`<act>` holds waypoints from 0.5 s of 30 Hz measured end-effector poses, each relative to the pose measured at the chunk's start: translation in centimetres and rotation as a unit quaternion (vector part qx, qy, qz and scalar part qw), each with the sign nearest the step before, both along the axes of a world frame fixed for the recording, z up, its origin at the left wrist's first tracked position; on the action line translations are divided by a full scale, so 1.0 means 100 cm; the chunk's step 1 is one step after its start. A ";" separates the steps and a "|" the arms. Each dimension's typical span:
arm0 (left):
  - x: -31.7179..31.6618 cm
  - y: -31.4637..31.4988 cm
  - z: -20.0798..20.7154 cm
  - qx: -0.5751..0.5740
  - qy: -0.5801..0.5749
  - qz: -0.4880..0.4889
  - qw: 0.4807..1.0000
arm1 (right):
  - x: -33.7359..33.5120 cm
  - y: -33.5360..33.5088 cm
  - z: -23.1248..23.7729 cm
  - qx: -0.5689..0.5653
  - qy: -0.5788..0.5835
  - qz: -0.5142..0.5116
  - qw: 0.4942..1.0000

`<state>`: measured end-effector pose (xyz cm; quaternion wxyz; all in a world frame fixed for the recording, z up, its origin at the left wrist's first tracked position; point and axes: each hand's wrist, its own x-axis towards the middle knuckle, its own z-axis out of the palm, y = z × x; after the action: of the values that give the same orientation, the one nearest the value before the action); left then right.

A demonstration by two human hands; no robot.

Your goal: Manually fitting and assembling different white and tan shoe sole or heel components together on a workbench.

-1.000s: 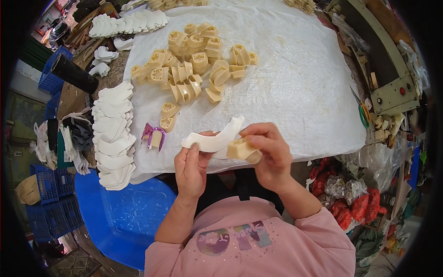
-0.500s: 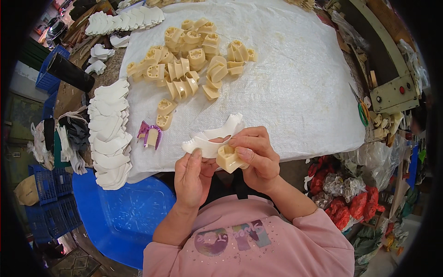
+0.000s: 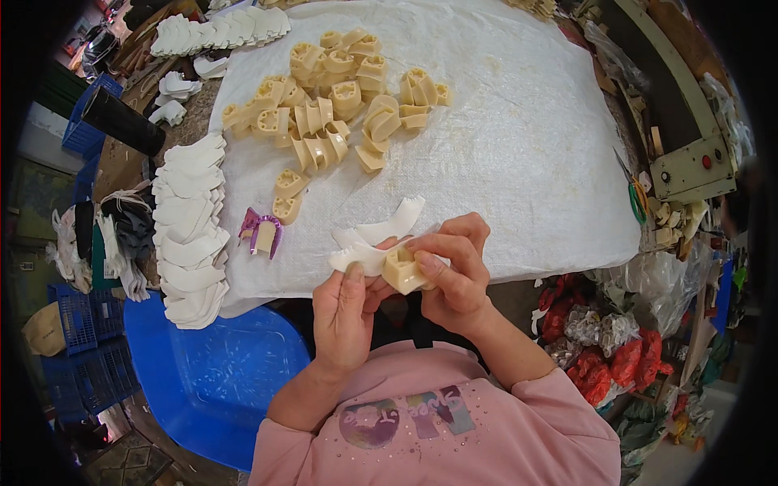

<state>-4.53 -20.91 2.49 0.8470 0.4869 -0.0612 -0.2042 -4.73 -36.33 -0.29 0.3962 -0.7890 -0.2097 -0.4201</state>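
Close to my body at the table's near edge, my left hand (image 3: 344,312) pinches a white cut cover piece (image 3: 356,258) between thumb and fingers. My right hand (image 3: 458,271) grips a beige moulded shoe heel (image 3: 403,274), its hollow end facing up. The white piece's edge meets the heel's side, and my fingertips hide part of where they touch. Just beyond, another white curved piece (image 3: 399,220) with a notched end appears behind my fingers. Left of my hands stands a heel (image 3: 263,236) with shiny purple material around it.
Many beige heels (image 3: 324,150) lie heaped on the white sheet (image 3: 519,162). A long overlapping row of white pieces (image 3: 191,235) runs down the left edge. Below stands a blue tub (image 3: 219,381). Orange-handled scissors (image 3: 636,198) rest at the right, near a control box (image 3: 693,166).
The white piece in my left hand has shifted slightly right against the heel. My right hand has turned a little with the heel, and both hands stay close together.
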 end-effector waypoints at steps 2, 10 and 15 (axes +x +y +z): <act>0.003 0.000 -0.004 -0.002 -0.014 -0.011 1.000 | 0.001 0.000 -0.004 -0.009 -0.002 -0.011 1.000; 0.008 0.013 -0.003 0.247 -0.167 0.090 0.950 | -0.006 -0.002 0.015 -0.127 0.049 -0.055 0.989; 0.007 0.004 -0.016 0.248 -0.144 0.100 0.953 | -0.008 0.000 0.032 -0.226 0.148 -0.071 0.960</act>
<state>-3.87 -20.50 0.94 0.6978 0.7095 -0.0810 -0.0553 -5.54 -36.29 2.92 0.2036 -0.9243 -0.1814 -0.2672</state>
